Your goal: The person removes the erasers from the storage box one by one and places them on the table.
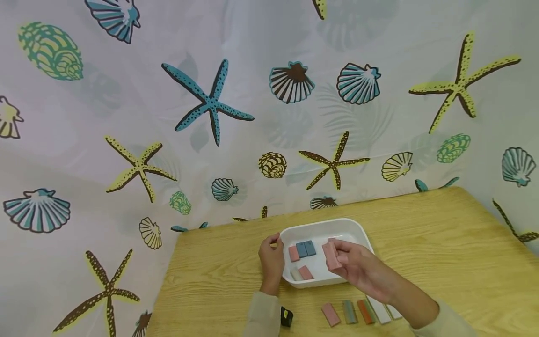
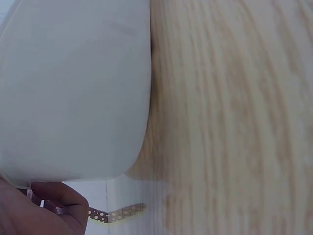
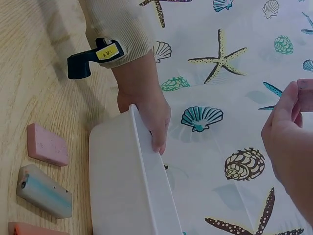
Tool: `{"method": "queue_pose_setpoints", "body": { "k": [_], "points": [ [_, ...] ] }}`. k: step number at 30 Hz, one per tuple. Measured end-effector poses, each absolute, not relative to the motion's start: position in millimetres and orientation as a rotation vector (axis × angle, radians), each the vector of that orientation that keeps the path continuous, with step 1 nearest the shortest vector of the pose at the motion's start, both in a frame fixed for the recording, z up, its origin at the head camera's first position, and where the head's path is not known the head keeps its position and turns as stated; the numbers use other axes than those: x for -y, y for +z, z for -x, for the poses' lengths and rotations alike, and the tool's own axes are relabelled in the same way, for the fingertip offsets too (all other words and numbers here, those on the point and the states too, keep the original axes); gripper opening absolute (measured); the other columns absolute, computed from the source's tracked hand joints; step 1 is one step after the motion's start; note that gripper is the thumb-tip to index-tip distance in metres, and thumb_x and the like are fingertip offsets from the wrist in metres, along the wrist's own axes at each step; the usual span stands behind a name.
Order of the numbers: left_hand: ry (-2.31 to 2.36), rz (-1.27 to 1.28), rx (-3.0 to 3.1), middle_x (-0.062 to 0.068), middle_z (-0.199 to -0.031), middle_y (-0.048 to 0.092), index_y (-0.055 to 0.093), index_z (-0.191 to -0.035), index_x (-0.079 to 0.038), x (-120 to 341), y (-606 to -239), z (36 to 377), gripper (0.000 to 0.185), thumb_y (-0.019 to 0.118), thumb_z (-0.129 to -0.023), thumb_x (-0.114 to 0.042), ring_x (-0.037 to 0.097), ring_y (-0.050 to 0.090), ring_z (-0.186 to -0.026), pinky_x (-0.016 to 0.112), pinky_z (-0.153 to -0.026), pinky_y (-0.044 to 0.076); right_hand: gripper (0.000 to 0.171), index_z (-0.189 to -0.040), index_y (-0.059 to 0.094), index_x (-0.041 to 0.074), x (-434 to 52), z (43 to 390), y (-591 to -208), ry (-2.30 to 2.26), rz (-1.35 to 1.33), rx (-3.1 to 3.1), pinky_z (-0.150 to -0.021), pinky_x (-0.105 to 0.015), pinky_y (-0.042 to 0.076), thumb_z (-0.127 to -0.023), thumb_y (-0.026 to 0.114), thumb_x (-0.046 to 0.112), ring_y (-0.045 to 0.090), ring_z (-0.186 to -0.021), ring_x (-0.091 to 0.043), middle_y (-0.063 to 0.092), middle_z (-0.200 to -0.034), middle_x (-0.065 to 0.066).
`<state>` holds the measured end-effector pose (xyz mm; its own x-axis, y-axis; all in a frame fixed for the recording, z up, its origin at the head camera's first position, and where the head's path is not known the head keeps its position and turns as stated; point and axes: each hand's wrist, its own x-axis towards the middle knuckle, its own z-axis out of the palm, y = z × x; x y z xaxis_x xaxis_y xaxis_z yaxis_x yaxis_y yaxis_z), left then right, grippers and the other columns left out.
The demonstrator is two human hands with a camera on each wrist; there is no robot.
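Pink rectangular eraser block (image 1: 331, 255) pinched by right hand (image 1: 358, 267) fingers above white plastic tray (image 1: 358, 232) on wooden worktop (image 1: 442, 243); left hand (image 1: 271, 262) fingers curled on tray's left rim.

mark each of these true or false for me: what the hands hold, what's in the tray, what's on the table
1. The right hand pinches a pink block over the white tray. True.
2. The left hand holds a blue block. False: it grips the tray's left rim and holds no block.
3. The tray is empty. False: pink, blue and pale blocks lie in it, such as the blue blocks.
4. A row of blocks lies on the wooden table in front of the tray. True.
5. The tray stands on a bare floor. False: it stands on the table.
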<state>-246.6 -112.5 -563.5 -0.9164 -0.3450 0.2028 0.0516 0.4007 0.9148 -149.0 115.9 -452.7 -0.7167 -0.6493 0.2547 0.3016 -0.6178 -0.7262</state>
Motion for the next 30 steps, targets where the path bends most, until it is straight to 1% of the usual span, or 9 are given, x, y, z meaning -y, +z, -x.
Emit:
{"method": "queue_pose_setpoints", "body": {
  "k": [4,8,11,14,17,19,23,26,30],
  "points": [
    [-1.535,-0.272,2.308,0.005,-0.093,0.063,0.068,-0.104,-0.004,113.8,-563.0,245.3,0.017,0.060,-0.090,-0.009,0.014,0.054,-0.072,0.025,-0.063,0.048,0.031,-0.115,0.044,-0.002,-117.1,144.7,-451.6,-2.327,0.708,-0.849,-0.085,-0.025,0.041,-0.095,0.021,-0.004,0.046,-0.090,-0.012,0.046,-0.101,-0.002],
    [-1.549,-0.280,2.312,0.005,-0.093,0.063,0.068,-0.104,-0.003,114.5,-562.1,243.4,0.017,0.060,-0.090,-0.009,0.014,0.053,-0.073,0.025,-0.063,0.048,0.037,-0.127,0.038,-0.004,-120.5,137.9,-450.3,-2.345,0.717,-0.700,-0.092,-0.027,0.040,-0.096,0.019,-0.001,0.050,-0.104,-0.018,0.047,-0.114,-0.007],
    [-1.550,-0.269,2.310,0.005,-0.093,0.063,0.068,-0.104,-0.003,115.0,-561.6,242.5,0.017,0.060,-0.090,-0.009,0.013,0.053,-0.072,0.025,-0.063,0.048,0.040,-0.134,0.033,-0.004,-122.0,131.2,-447.4,-2.355,0.699,-0.654,-0.095,-0.028,0.039,-0.097,0.021,0.001,0.048,-0.112,-0.021,0.045,-0.122,-0.009],
    [-1.546,-0.260,2.312,0.006,-0.093,0.063,0.068,-0.104,-0.002,115.2,-561.3,242.0,0.018,0.059,-0.090,-0.009,0.014,0.053,-0.072,0.025,-0.063,0.048,0.038,-0.130,0.038,-0.002,-120.4,124.8,-442.9,-2.363,0.668,-0.747,-0.092,-0.026,0.041,-0.095,0.024,0.000,0.050,-0.108,-0.018,0.047,-0.119,-0.007],
    [-1.548,-0.263,2.315,0.006,-0.093,0.063,0.068,-0.104,-0.003,115.2,-561.0,241.5,0.018,0.059,-0.090,-0.009,0.014,0.053,-0.071,0.025,-0.063,0.048,0.036,-0.125,0.042,-0.002,-117.1,120.3,-440.9,-2.349,0.678,-0.812,-0.088,-0.024,0.042,-0.092,0.026,-0.004,0.052,-0.099,-0.013,0.050,-0.114,-0.004],
    [-1.549,-0.262,2.316,0.006,-0.093,0.063,0.068,-0.104,-0.003,115.2,-561.2,241.1,0.018,0.060,-0.090,-0.009,0.014,0.053,-0.071,0.025,-0.063,0.048,0.036,-0.124,0.042,-0.002,-115.2,117.6,-442.5,-2.339,0.689,-0.848,-0.088,-0.023,0.041,-0.092,0.027,-0.007,0.051,-0.096,-0.011,0.051,-0.113,-0.003],
    [-1.553,-0.256,2.316,0.006,-0.093,0.063,0.068,-0.104,-0.003,115.6,-561.3,239.7,0.018,0.060,-0.090,-0.009,0.014,0.053,-0.071,0.025,-0.063,0.048,0.035,-0.125,0.042,0.001,-111.7,112.4,-451.1,-2.311,0.676,-0.990,-0.088,-0.023,0.042,-0.093,0.032,-0.007,0.050,-0.097,-0.009,0.049,-0.117,-0.004],
    [-1.557,-0.251,2.316,0.006,-0.093,0.063,0.067,-0.104,-0.002,115.6,-560.0,238.1,0.018,0.060,-0.090,-0.008,0.014,0.053,-0.071,0.025,-0.063,0.048,0.031,-0.124,0.044,0.002,-106.2,107.9,-458.5,-2.251,0.620,-1.217,-0.088,-0.025,0.044,-0.093,0.038,-0.003,0.051,-0.101,-0.011,0.050,-0.117,-0.006],
    [-1.557,-0.244,2.313,0.006,-0.093,0.062,0.067,-0.104,-0.002,116.1,-559.9,237.7,0.018,0.059,-0.090,-0.008,0.014,0.053,-0.071,0.025,-0.063,0.048,0.028,-0.116,0.049,-0.003,-90.0,102.0,-472.4,-2.091,0.590,-1.711,-0.082,-0.026,0.047,-0.088,0.053,0.000,0.054,-0.094,-0.015,0.053,-0.107,-0.010]
  ]
}}
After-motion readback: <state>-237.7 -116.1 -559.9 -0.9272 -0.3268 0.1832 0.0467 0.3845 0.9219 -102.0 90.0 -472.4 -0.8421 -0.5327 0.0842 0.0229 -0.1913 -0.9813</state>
